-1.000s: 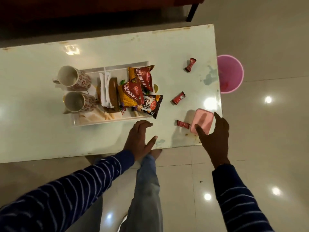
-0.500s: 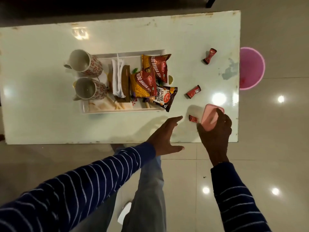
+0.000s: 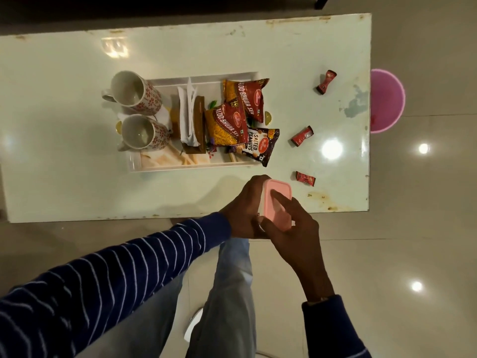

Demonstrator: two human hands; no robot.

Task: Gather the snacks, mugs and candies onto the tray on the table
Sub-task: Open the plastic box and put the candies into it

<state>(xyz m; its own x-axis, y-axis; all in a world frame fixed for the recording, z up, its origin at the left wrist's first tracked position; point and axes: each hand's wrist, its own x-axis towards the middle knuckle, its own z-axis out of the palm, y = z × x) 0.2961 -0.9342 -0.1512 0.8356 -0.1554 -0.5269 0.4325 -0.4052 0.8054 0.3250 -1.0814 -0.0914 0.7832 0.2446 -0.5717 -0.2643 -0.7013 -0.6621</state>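
Note:
A white tray (image 3: 196,167) on the pale table (image 3: 64,86) holds two floral mugs (image 3: 134,93) (image 3: 143,133), napkins, two red sev packets (image 3: 245,96) (image 3: 227,125) and a dark peanuts packet (image 3: 260,146) that overhangs its right rim. Three red wrapped candies lie loose on the table to the right: one far (image 3: 326,81), one in the middle (image 3: 302,135), one near (image 3: 305,178). Above the table's front edge, both hands hold a small pink-lidded box (image 3: 277,202): my left hand (image 3: 245,210) grips its left side, my right hand (image 3: 291,226) rests fingers on the lid.
A pink bucket (image 3: 387,99) stands on the tiled floor just past the table's right edge. My legs in light jeans are below the table's front edge. A dark furniture leg shows at the top right.
My right hand lifted the pink box from beside the near candy and carried it left toward me. My left hand came off the table and took hold of the box's left side.

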